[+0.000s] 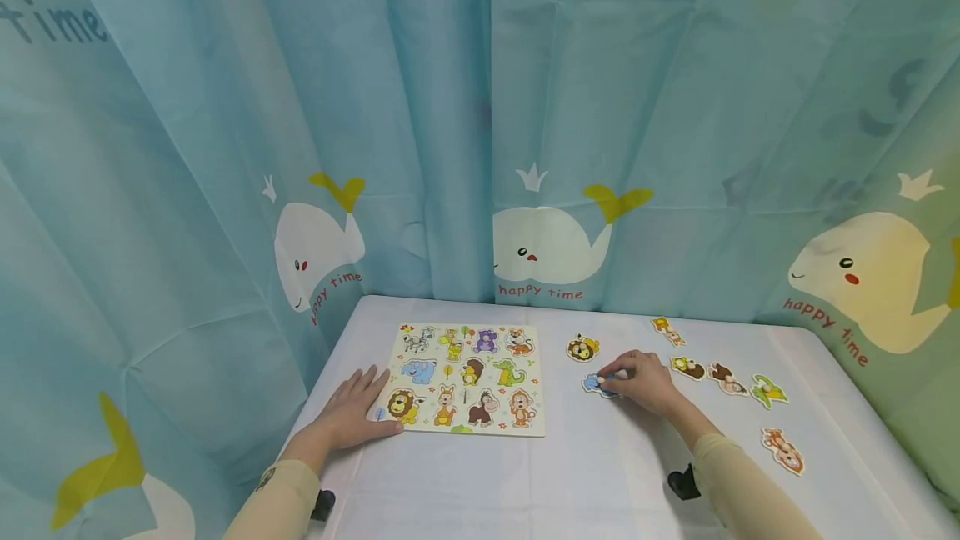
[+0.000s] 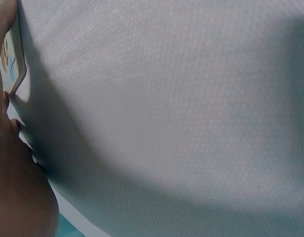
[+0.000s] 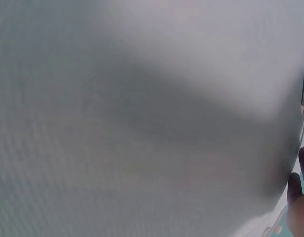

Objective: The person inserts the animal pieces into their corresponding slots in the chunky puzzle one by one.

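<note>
From my head, I look forward and down over the desk (image 1: pixel 465 490) to the whale-print curtain (image 1: pixel 450 107). Both wrist views hug the desk; the left shares the puzzle board's (image 1: pixel 537 417) corner with my head view, the right perhaps the elephant piece (image 1: pixel 592 383).

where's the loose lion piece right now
In the head view, the lion piece lies right of the puzzle board, just beyond the blue piece at the right hand.
</note>
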Tool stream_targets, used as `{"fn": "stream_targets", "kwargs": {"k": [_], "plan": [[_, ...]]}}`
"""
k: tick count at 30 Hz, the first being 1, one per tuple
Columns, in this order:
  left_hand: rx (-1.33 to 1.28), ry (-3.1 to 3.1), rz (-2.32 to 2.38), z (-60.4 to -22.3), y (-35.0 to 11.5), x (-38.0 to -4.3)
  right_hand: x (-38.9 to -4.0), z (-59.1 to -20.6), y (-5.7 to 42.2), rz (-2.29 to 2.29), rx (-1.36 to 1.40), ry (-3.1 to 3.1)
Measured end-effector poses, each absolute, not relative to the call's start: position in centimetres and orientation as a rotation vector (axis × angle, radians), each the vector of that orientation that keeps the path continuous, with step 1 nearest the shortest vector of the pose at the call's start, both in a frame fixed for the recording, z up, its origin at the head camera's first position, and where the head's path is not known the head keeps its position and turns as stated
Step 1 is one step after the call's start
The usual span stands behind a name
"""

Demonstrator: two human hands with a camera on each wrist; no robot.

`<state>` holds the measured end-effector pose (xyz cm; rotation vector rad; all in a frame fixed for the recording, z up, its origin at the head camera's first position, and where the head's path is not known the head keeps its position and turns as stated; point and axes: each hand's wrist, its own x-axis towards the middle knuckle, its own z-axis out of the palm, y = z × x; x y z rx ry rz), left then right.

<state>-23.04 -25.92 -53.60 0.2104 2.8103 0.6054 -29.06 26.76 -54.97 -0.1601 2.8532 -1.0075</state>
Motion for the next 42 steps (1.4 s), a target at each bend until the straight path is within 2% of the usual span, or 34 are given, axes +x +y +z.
{"fn": "stream_targets", "kwargs": {"k": [31,42], "plan": [[0.204,2.812,0.603,-53.2,-25.7,-22.9,-29.0,-55.4,26.9,-0.990,-0.212,2.914],[0.206,2.842,0.589,-54.3,-26.0,-23.5,-29.3,-55.9,26.7,-0.946,-0.249,2.964]]}}
